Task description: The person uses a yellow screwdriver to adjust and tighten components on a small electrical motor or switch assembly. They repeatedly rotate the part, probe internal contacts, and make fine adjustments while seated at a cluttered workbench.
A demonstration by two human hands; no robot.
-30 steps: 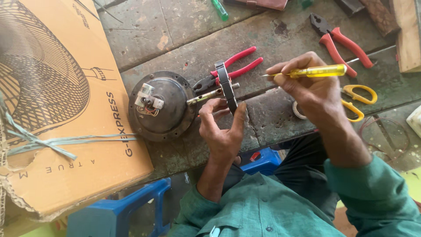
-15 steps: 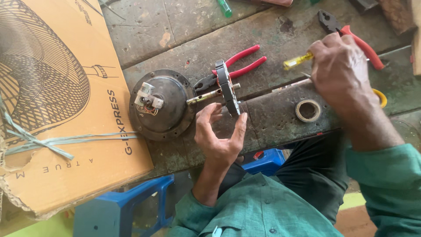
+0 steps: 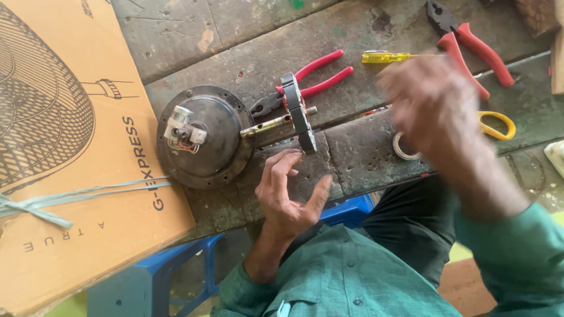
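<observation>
A round dark fan motor housing [image 3: 202, 138] lies on the worn bench, its brass shaft [image 3: 270, 124] pointing right through a dark ringed disc [image 3: 299, 114]. My left hand [image 3: 288, 196] is just below that disc, palm up, fingers spread and holding nothing. My right hand [image 3: 437, 108] is blurred with motion above a small tape roll [image 3: 402, 147], and it looks empty. A yellow-handled screwdriver [image 3: 382, 57] lies on the bench to the upper left of that hand.
Red-handled pliers [image 3: 317, 75] lie behind the disc. A second red-handled pair [image 3: 470, 41] is at the top right, and yellow scissors [image 3: 496, 126] at the right. A large cardboard box [image 3: 64, 147] covers the left. A blue stool [image 3: 170, 276] stands below the bench edge.
My right hand put the yellow screwdriver down on the bench and moved back towards me. My left hand let go of the disc and dropped a little lower.
</observation>
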